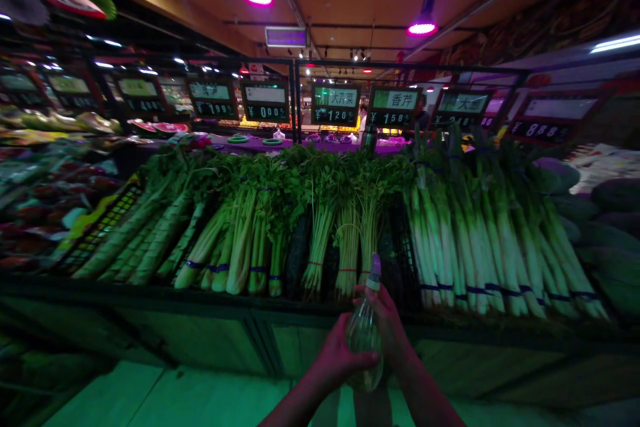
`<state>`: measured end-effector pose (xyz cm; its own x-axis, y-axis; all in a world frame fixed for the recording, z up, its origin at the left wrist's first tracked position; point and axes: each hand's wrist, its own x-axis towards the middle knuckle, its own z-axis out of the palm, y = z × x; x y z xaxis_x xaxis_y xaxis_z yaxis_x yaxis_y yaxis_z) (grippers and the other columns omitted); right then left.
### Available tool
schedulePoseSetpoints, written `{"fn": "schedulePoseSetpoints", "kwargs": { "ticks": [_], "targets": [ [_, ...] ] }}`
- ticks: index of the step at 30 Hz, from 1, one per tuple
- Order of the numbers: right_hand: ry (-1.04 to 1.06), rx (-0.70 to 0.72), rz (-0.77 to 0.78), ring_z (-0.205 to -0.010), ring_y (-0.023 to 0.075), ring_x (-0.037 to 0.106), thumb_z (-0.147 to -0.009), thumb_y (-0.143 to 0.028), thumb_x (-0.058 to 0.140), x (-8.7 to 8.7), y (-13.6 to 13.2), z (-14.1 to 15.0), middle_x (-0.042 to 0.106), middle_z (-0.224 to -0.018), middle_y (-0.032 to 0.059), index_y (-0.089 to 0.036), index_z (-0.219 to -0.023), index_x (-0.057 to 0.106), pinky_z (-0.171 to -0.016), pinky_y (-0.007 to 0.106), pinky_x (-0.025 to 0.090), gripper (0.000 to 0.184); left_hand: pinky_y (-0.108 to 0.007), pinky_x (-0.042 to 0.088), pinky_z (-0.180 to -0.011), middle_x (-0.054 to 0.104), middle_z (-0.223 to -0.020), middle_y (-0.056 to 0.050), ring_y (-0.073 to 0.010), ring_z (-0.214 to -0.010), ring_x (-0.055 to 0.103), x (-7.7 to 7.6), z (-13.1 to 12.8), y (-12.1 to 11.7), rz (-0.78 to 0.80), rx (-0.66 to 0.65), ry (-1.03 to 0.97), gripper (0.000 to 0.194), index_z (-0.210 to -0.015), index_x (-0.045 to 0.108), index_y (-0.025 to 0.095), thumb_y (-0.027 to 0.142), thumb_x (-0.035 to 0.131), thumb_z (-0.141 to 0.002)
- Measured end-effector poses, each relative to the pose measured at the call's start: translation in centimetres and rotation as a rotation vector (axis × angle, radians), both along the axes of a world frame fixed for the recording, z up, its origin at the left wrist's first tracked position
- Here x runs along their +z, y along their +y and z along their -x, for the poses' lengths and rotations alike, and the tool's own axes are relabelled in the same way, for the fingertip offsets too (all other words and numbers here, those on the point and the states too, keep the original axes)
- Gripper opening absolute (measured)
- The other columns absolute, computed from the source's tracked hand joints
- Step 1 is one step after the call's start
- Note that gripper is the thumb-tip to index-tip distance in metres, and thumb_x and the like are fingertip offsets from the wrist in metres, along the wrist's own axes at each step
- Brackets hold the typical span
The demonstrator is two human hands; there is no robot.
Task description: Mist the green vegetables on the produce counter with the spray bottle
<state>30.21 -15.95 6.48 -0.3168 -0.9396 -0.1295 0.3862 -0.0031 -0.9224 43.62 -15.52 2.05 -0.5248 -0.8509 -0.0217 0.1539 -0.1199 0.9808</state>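
A clear spray bottle with a purple-tinted nozzle stands upright in my hands, in front of the vegetable display. My left hand wraps its body from the left, thumb across the front. On the other side, my right hand grips it high up, near the neck, with fingers partly hidden behind the bottle. Just beyond the nozzle lie thin celery bunches tied with red bands. Thicker celery with blue bands is to their left, and long leeks or scallions lie to their right.
Electronic price signs hang from a black rail above the produce. A wooden display front runs along below it, over a pale floor. Leafy stalks in a black crate are at left; large round gourds are at right.
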Motion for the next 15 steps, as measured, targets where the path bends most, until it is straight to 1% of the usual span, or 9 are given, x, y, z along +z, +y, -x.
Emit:
{"fn": "schedulePoseSetpoints", "kwargs": {
  "ticks": [3,5,8,11,13,15],
  "targets": [
    [-0.018,-0.074,0.004,-0.082,0.0258,0.073,-0.064,-0.065,0.088,-0.1,0.1,1.7,0.079,-0.103,0.0052,-0.025,-0.104,0.071,-0.062,0.035,0.058,0.059,-0.049,0.049,-0.101,0.069,-0.126,-0.019,-0.0406,-0.122,0.062,0.3,1.5,-0.7,-0.023,-0.052,0.005,0.091,-0.121,0.054,0.012,0.048,0.097,-0.049],
    [-0.023,-0.115,0.012,-0.081,0.0254,0.072,-0.062,-0.066,0.089,-0.3,0.2,2.5,0.080,-0.098,0.0045,-0.024,-0.102,0.072,-0.065,0.036,0.059,0.060,-0.050,0.048,-0.102,0.068,-0.127,-0.019,-0.0419,-0.122,0.061,0.4,2.3,-1.2,-0.029,-0.067,-0.022,0.092,-0.120,0.055,0.012,0.047,0.097,-0.046],
    [-0.029,-0.129,0.025,-0.080,0.0252,0.072,-0.060,-0.066,0.090,-0.3,0.2,3.3,0.080,-0.094,0.0040,-0.023,-0.099,0.073,-0.067,0.037,0.059,0.060,-0.050,0.048,-0.101,0.069,-0.124,-0.018,-0.0425,-0.121,0.062,0.3,3.1,-1.6,-0.023,-0.080,-0.045,0.091,-0.117,0.056,0.013,0.046,0.098,-0.043],
    [-0.021,-0.131,0.028,-0.080,0.0260,0.073,-0.061,-0.065,0.089,0.1,0.0,3.3,0.080,-0.099,0.0051,-0.024,-0.100,0.072,-0.066,0.037,0.058,0.059,-0.050,0.049,-0.099,0.069,-0.122,-0.018,-0.0424,-0.120,0.063,0.3,3.3,-1.8,-0.026,-0.079,-0.031,0.091,-0.117,0.055,0.013,0.047,0.098,-0.044],
    [0.010,-0.122,0.036,-0.081,0.0263,0.073,-0.065,-0.065,0.086,0.5,-0.3,3.0,0.080,-0.105,0.0062,-0.024,-0.103,0.072,-0.062,0.036,0.057,0.058,-0.049,0.049,-0.100,0.069,-0.124,-0.018,-0.0417,-0.122,0.062,0.5,3.0,-1.8,-0.014,-0.060,-0.016,0.090,-0.118,0.055,0.014,0.048,0.098,-0.046],
    [0.040,-0.098,0.046,-0.080,0.0261,0.072,-0.067,-0.066,0.085,0.9,-0.9,2.4,0.079,-0.105,0.0066,-0.023,-0.105,0.072,-0.060,0.035,0.055,0.058,-0.049,0.048,-0.103,0.069,-0.126,-0.018,-0.0403,-0.124,0.062,0.8,2.6,-2.0,0.005,-0.033,0.003,0.090,-0.119,0.055,0.015,0.049,0.098,-0.048]
  ]
}}
